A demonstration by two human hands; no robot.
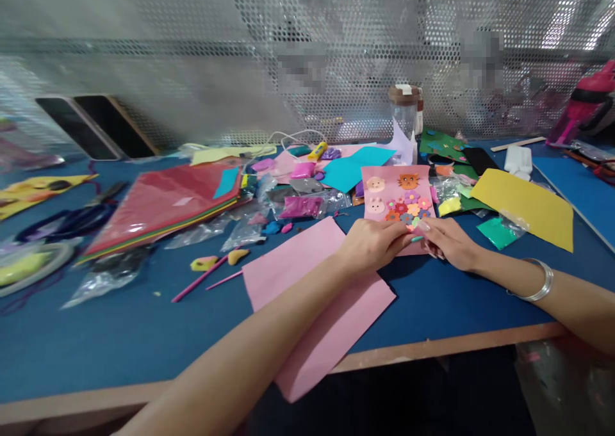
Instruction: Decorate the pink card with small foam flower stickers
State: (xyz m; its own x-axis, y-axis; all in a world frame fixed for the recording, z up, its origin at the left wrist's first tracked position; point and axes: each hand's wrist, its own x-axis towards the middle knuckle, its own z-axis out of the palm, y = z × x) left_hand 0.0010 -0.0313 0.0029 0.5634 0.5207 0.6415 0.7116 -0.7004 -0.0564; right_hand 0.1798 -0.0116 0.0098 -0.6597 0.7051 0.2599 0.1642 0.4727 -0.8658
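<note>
My left hand (372, 244) and my right hand (449, 241) meet over the lower part of a pink decorated sheet (377, 216). The sheet bears animal faces, among them an orange cat face (409, 181), and a cluster of colourful flowers (408, 209). Both hands are closed, fingertips pinched close together. A small teal piece (416, 238) shows at my right fingertips; what my left fingers hold is hidden. Under my left forearm lies a plain pink sheet (317, 333), overhanging the table edge.
Left are a stack of coloured sheets (168, 199), scissors (67, 221) and pink sticks (199, 281). Clay packets (302, 207) and a lidded jar (404, 113) stand behind. At right lie a yellow sheet (526, 209) and a green packet (500, 232). Perforated metal (202, 71) backs the table.
</note>
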